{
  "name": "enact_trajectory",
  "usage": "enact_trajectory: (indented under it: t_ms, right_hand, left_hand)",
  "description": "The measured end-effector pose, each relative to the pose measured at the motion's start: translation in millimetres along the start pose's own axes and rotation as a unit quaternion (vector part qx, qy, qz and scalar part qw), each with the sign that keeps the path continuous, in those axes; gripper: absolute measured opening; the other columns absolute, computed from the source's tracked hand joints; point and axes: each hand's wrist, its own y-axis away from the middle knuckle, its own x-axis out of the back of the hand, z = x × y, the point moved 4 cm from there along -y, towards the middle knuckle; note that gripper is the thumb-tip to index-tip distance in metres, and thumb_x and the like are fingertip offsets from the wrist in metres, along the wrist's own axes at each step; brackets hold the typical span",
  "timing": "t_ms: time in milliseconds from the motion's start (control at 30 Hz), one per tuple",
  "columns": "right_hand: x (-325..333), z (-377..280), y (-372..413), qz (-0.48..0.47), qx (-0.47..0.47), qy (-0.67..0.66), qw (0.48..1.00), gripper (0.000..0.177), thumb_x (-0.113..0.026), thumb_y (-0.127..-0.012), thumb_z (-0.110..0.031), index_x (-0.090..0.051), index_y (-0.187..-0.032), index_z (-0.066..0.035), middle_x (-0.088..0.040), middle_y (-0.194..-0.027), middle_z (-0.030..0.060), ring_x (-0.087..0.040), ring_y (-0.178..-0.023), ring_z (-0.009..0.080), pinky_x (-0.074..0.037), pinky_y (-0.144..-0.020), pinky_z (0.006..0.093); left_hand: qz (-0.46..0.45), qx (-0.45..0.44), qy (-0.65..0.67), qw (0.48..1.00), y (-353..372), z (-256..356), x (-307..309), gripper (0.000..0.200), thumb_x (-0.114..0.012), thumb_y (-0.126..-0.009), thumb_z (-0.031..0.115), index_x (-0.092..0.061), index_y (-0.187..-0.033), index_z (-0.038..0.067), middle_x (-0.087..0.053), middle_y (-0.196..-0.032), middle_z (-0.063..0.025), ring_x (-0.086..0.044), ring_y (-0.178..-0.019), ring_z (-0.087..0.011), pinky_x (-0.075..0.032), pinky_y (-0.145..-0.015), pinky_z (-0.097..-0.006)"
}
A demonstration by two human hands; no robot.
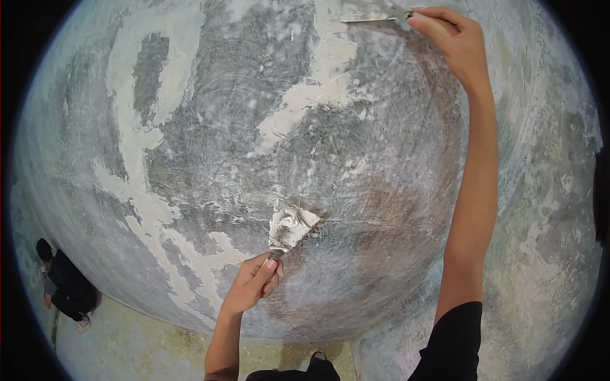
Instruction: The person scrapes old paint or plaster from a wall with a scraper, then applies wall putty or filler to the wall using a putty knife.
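Observation:
A large curved grey surface (254,184) fills the view, with irregular white paste patches (298,105) spread across it. At the lower middle, my left hand (254,279) is closed around the handle of a putty knife (293,227), its blade loaded with thick white paste. My right hand (454,41) is raised at the upper right, fingers closed on the handle of a wide scraper (368,11). That scraper's blade lies at or close to the surface beside the upper white patch; whether it touches cannot be told.
At the lower left a person (67,286) in dark clothes crouches near the base of the curved surface. A stained floor (152,340) runs along the bottom. On the right stands a mottled pale wall (534,254).

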Motion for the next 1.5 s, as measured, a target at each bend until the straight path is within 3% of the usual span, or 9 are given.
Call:
enact_trajectory:
  t_ms: [167,367,567,667,767,867,1067,1200,1500]
  right_hand:
    - [-13.2,-14.7,2.4,0.017,0.049,0.103,0.993,0.018,-0.073,-0.081,-0.009,-0.070,-0.091,0.006,-0.069,-0.078,0.0088,-0.064,-0.070,0.0130,-0.050,-0.064,0.0267]
    - [-6.0,-10.5,-8.0,0.010,0.073,-0.001,0.997,0.018,-0.073,-0.081,-0.011,-0.071,-0.091,0.004,-0.069,-0.079,0.0083,-0.064,-0.070,0.0134,-0.049,-0.064,0.0270]
    - [6.2,-7.6,2.7,0.038,0.007,0.094,0.995,0.017,-0.073,-0.082,-0.012,-0.071,-0.092,0.003,-0.068,-0.077,0.0074,-0.062,-0.068,0.0123,-0.049,-0.064,0.0266]
    - [-2.3,-4.4,2.0,0.036,0.026,-0.019,0.999,0.017,-0.074,-0.082,-0.012,-0.070,-0.091,0.002,-0.067,-0.076,0.0067,-0.062,-0.070,0.0119,-0.049,-0.063,0.0271]
    - [-17.2,-10.2,9.2,-0.057,-0.056,0.065,0.995,0.016,-0.074,-0.082,-0.012,-0.070,-0.091,0.001,-0.068,-0.078,0.0065,-0.062,-0.073,0.0120,-0.049,-0.066,0.0268]
    - [16.7,1.1,1.4,-0.069,0.086,0.205,0.972,0.028,-0.074,-0.085,-0.023,-0.071,-0.102,-0.002,-0.071,-0.094,0.0042,-0.063,-0.087,0.0113,-0.048,-0.080,0.0244]
    - [-11.3,-11.0,5.6,-0.098,0.002,0.040,0.994,0.017,-0.073,-0.084,-0.016,-0.071,-0.093,-0.001,-0.070,-0.082,0.0092,-0.065,-0.076,0.0136,-0.051,-0.073,0.0290]
    - [14.3,8.1,15.3,-0.188,0.026,0.229,0.955,0.031,-0.073,-0.085,-0.029,-0.070,-0.100,-0.002,-0.067,-0.087,0.0022,-0.060,-0.082,0.0099,-0.046,-0.074,0.0257]
    - [-21.3,10.0,27.7,-0.152,0.066,0.149,0.975,0.028,-0.071,-0.084,-0.028,-0.071,-0.095,-0.001,-0.067,-0.079,0.0032,-0.060,-0.074,0.0115,-0.046,-0.067,0.0270]
  left_hand:
    - [0.010,-0.005,-0.014,1.000,-1.0,2.9,3.8,0.044,-0.042,-0.102,0.041,-0.053,-0.084,0.003,-0.036,-0.051,0.0033,-0.029,-0.042,-0.0052,-0.024,-0.040,-0.0226]
    - [0.003,0.007,0.002,1.000,-1.1,2.0,6.5,0.041,-0.041,-0.103,0.038,-0.054,-0.085,0.004,-0.039,-0.052,0.0026,-0.032,-0.044,-0.0049,-0.025,-0.041,-0.0227]
    - [0.005,0.006,0.009,1.000,2.7,0.0,11.1,0.039,-0.041,-0.103,0.036,-0.055,-0.086,0.004,-0.041,-0.052,0.0019,-0.034,-0.044,-0.0050,-0.025,-0.042,-0.0230]
    - [0.013,0.004,0.005,1.000,5.7,1.6,16.4,0.039,-0.041,-0.103,0.036,-0.055,-0.086,0.004,-0.041,-0.051,0.0016,-0.033,-0.043,-0.0052,-0.025,-0.041,-0.0231]
    - [0.011,-0.001,0.017,1.000,3.7,1.6,16.6,0.039,-0.041,-0.103,0.037,-0.055,-0.086,0.004,-0.040,-0.051,0.0014,-0.033,-0.043,-0.0052,-0.025,-0.041,-0.0232]
    - [0.016,0.002,0.019,1.000,9.8,0.9,22.5,0.040,-0.041,-0.103,0.037,-0.054,-0.086,0.004,-0.040,-0.051,0.0013,-0.032,-0.042,-0.0051,-0.024,-0.040,-0.0232]
    - [0.023,0.001,0.027,0.999,11.2,0.9,23.2,0.040,-0.041,-0.103,0.038,-0.054,-0.086,0.004,-0.040,-0.050,0.0014,-0.030,-0.041,-0.0051,-0.023,-0.040,-0.0231]
    - [0.015,-0.003,0.032,0.999,13.0,-0.5,21.2,0.041,-0.040,-0.103,0.038,-0.054,-0.086,0.004,-0.040,-0.050,0.0015,-0.030,-0.041,-0.0051,-0.023,-0.039,-0.0232]
    - [0.027,0.020,0.045,0.998,20.0,-4.7,26.1,0.041,-0.041,-0.103,0.039,-0.054,-0.086,0.004,-0.039,-0.050,0.0014,-0.030,-0.041,-0.0054,-0.022,-0.039,-0.0236]
